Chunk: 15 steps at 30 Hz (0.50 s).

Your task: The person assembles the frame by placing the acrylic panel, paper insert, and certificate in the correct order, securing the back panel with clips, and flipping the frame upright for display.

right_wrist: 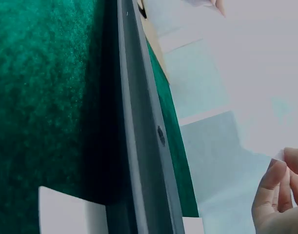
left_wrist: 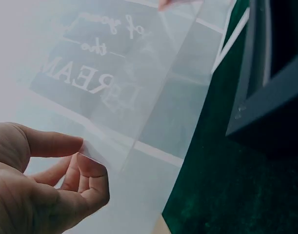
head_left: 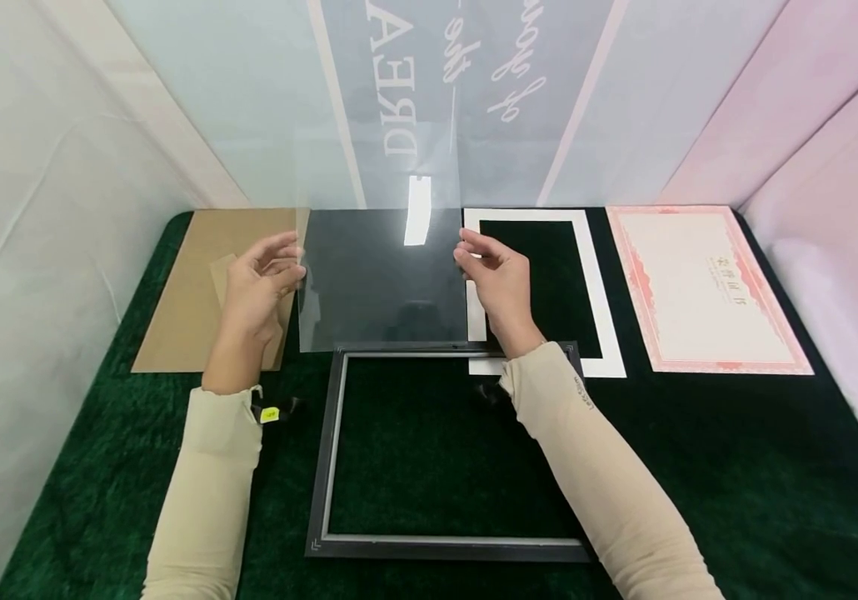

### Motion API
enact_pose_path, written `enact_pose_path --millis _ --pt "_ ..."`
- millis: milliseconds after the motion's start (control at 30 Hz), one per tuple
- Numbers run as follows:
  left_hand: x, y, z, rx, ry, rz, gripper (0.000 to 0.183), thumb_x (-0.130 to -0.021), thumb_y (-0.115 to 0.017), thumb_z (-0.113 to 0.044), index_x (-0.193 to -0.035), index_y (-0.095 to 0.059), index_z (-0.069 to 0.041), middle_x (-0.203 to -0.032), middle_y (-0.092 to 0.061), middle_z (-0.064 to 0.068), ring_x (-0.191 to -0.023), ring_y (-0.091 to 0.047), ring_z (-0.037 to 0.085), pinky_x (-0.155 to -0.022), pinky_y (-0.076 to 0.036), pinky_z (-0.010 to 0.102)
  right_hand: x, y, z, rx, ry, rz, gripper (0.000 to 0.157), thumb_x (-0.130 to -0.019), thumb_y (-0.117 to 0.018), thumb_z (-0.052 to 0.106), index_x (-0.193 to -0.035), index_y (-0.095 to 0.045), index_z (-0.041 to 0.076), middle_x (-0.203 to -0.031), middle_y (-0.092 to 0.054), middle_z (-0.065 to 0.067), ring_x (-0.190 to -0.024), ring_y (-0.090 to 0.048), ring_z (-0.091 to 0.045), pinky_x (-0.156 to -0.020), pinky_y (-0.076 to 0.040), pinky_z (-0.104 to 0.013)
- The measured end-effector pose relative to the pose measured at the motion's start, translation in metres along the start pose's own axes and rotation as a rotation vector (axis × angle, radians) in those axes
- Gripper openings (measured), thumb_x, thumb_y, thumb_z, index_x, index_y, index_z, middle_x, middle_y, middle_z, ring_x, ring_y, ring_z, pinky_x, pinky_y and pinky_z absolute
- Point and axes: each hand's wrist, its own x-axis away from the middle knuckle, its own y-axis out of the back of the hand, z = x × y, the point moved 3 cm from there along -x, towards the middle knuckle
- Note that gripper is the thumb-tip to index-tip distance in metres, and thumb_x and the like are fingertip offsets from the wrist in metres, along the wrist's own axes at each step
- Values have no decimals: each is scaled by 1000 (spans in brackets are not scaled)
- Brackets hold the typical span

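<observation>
A clear transparent sheet (head_left: 376,292) is held up between both hands, with a bright light reflection on it. My left hand (head_left: 260,279) pinches its left edge between thumb and fingers; the left wrist view shows the thumb (left_wrist: 56,145) at that edge. On the opposite edge, my right hand (head_left: 502,279) pinches the sheet too, as the right wrist view shows with the fingers (right_wrist: 273,190). Below the sheet lies a dark rectangular picture frame (head_left: 444,547) with a silvery inner lip. In the head view, the sheet's lower edge meets the frame's far side.
A brown backing board (head_left: 174,317) with a smaller brown flap (head_left: 221,271) lies at the back left. Right of the sheet is a white mat border (head_left: 596,292), partly behind the right arm. A pink-bordered certificate (head_left: 699,292) lies farther right on the green cloth (head_left: 759,475). A lettered backdrop stands behind.
</observation>
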Motion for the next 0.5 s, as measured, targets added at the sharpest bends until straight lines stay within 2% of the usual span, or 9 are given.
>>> enact_pose_path --millis 233,367,500 --pt "1 -3 7 0 129 57 34 -95 -62 -1 -125 -59 -15 -107 -57 -1 -92 -58 9 -72 -54 17 6 9 -4 41 -124 46 36 -93 -71 20 -129 -68 14 -110 -68 -2 -99 -66 -27 -81 -56 -25" --pt "0 -6 12 -52 187 94 39 -94 -67 -6 -130 -53 -11 -102 -59 -2 -83 -63 7 -70 -55 17 9 16 -7 59 -194 86 38 -94 -70 23 -131 -66 14 -109 -68 0 -99 -66 -23 -79 -55 -22" --pt "0 -9 13 -73 208 129 39 -96 -62 -5 -132 -48 -8 -99 -60 -5 -78 -62 7 -67 -54 18 11 21 -8 83 -234 124 38 -95 -69 23 -131 -65 14 -107 -68 0 -96 -65 -19 -77 -55 -18"
